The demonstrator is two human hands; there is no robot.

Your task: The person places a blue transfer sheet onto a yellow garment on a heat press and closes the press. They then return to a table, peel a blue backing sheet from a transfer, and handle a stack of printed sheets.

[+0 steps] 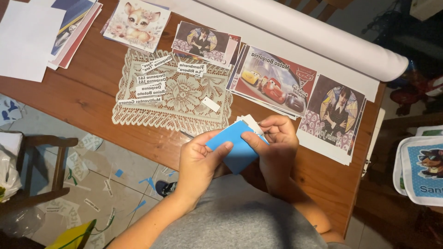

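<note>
Blue card is sitting between both hands, just over the table's near edge and above the person's grey shirt. Left hand is closing on its left side, thumb pressing the blue face. Right hand is pinching its upper right corner together with a small white slip that is sticking out behind the card.

Lace mat is lying on the wooden table just beyond the hands, carrying cut white label strips and one small blank tag. Printed sheets are crowding the far side: a fawn picture near the far edge, a portrait print, a red car print and a second portrait print toward the right edge, touching the right hand's knuckles. White paper roll is stretching along the far right edge. Plain white sheets are lying at the far left corner. Paper scraps are littering the floor beside a chair.
</note>
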